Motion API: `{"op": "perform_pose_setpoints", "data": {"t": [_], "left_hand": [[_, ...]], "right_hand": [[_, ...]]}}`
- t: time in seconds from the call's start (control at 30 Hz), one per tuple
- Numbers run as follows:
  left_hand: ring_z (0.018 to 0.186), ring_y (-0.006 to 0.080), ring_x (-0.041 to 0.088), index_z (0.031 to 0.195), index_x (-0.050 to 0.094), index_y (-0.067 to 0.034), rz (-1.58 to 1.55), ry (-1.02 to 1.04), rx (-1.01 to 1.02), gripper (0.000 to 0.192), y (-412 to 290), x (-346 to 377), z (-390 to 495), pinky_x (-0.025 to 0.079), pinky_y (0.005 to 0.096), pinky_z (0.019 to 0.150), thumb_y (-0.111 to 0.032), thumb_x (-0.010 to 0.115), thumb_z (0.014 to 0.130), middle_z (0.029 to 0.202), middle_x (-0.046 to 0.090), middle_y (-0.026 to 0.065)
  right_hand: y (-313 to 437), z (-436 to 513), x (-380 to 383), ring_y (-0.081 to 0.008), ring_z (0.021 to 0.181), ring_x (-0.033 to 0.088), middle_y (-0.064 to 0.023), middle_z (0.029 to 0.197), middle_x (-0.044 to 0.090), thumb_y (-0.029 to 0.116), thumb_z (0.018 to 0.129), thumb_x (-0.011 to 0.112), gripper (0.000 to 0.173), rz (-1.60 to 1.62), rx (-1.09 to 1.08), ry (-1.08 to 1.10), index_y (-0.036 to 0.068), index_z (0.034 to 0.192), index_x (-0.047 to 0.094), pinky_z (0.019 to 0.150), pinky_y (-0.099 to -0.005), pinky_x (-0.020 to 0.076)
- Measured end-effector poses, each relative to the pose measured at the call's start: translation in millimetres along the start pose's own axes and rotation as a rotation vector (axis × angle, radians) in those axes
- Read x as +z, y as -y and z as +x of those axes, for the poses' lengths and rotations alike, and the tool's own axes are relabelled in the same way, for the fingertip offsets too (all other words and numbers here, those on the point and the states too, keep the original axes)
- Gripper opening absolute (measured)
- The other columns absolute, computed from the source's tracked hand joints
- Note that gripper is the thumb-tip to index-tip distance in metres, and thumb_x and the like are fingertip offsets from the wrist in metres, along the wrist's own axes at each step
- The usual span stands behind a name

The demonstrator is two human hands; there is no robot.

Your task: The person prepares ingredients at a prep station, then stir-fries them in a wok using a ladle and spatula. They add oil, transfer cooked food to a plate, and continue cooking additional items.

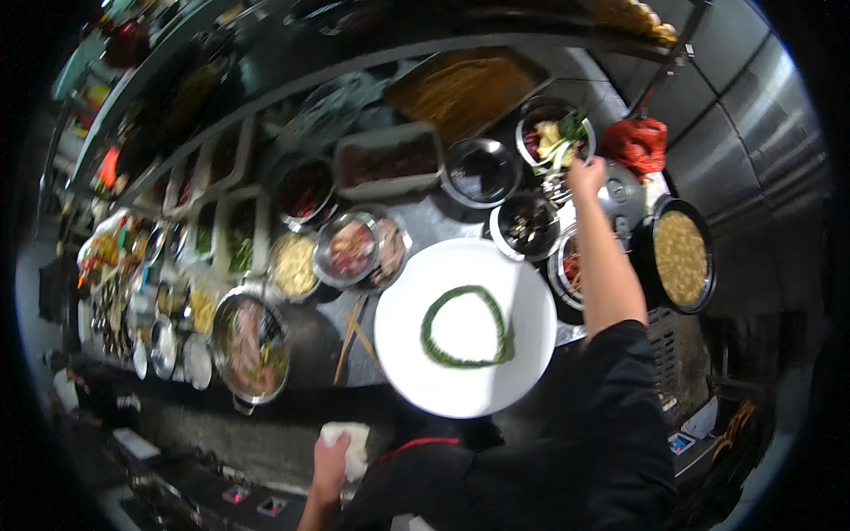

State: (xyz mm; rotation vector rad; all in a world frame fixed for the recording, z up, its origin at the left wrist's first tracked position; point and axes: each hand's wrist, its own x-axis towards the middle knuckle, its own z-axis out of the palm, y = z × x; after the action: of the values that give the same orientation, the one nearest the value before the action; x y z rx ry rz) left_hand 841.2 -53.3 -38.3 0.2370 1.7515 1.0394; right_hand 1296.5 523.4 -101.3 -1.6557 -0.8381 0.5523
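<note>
In my left hand (332,458), low and close to my body, is a folded white cloth or paper towel (355,445). My right hand (587,175) reaches forward to the near rim of a bowl of cut vegetables and herbs (551,138). Its fingers point into the bowl, and blur hides whether they grip anything. Before me a large round white plate (405,332) overhangs the front edge of the counter. On that plate lies a rough ring of chopped green herb (430,318), its middle bare white.
A bowl of dark pieces (528,229) and a dark empty-looking bowl (481,172) stand behind the plate. Left are wooden chopsticks (348,342), a steel pan of meat in liquid (251,358) and a bowl of pale slices (294,264). A tub of yellowish broth (680,259) stands right.
</note>
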Motion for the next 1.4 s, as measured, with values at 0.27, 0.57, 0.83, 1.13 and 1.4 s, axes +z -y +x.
{"op": "perform_pose_setpoints", "data": {"t": [0.27,0.57,0.83,1.13,1.4], "left_hand": [[0.082,0.0168,0.066,0.105,0.063,-0.002,0.002,0.123,-0.012,0.02,-20.6,22.6,29.5,0.054,0.0321,0.071,-0.009,0.068,0.087,0.094,0.068,0.008],[0.085,0.0168,0.065,0.111,0.058,-0.007,-0.31,0.249,0.026,0.027,-37.6,-16.0,73.3,0.054,0.0346,0.074,-0.027,0.065,0.095,0.098,0.066,0.0049],[0.077,0.0138,0.062,0.106,0.059,-0.005,-0.115,0.45,0.002,0.028,-52.2,-77.1,117.8,0.052,0.0323,0.068,-0.02,0.073,0.086,0.088,0.063,0.0036],[0.079,0.0137,0.06,0.102,0.059,-0.002,0.104,0.528,0.016,0.026,-28.6,-109.5,105.5,0.049,0.0305,0.071,-0.005,0.07,0.079,0.089,0.062,0.0042],[0.077,0.0142,0.059,0.099,0.059,-0.003,0.037,0.547,-0.042,0.024,-34.5,-121.9,123.0,0.049,0.0324,0.069,-0.006,0.071,0.079,0.087,0.062,0.0041]], "right_hand": [[80.4,-169.7,-30.5,-0.0118,0.051,0.052,-0.0055,0.072,0.059,0.005,0.083,0.059,0.017,0.12,0.0,0.588,-0.002,0.098,0.059,0.042,-0.0289,0.0424],[98.0,-456.6,-60.9,-0.0102,0.048,0.051,-0.0051,0.074,0.059,0.001,0.087,0.058,0.009,0.152,0.335,0.974,-0.001,0.096,0.056,0.041,-0.0251,0.0423],[97.1,-572.3,-63.3,-0.009,0.051,0.051,-0.0024,0.071,0.057,0.005,0.088,0.057,0.013,-0.046,0.282,0.787,0.001,0.1,0.056,0.044,-0.0253,0.042],[118.0,-637.8,-38.1,-0.0398,0.095,0.059,-0.0218,0.101,0.06,0.023,0.085,0.067,0.036,-0.61,-0.29,0.733,-0.001,0.11,0.057,0.081,-0.0471,0.0485],[127.5,-630.2,-17.6,-0.0258,0.086,0.065,-0.0154,0.093,0.065,0.018,0.082,0.072,0.039,-0.257,-0.139,0.562,-0.002,0.111,0.055,0.078,-0.0357,0.0506]]}}
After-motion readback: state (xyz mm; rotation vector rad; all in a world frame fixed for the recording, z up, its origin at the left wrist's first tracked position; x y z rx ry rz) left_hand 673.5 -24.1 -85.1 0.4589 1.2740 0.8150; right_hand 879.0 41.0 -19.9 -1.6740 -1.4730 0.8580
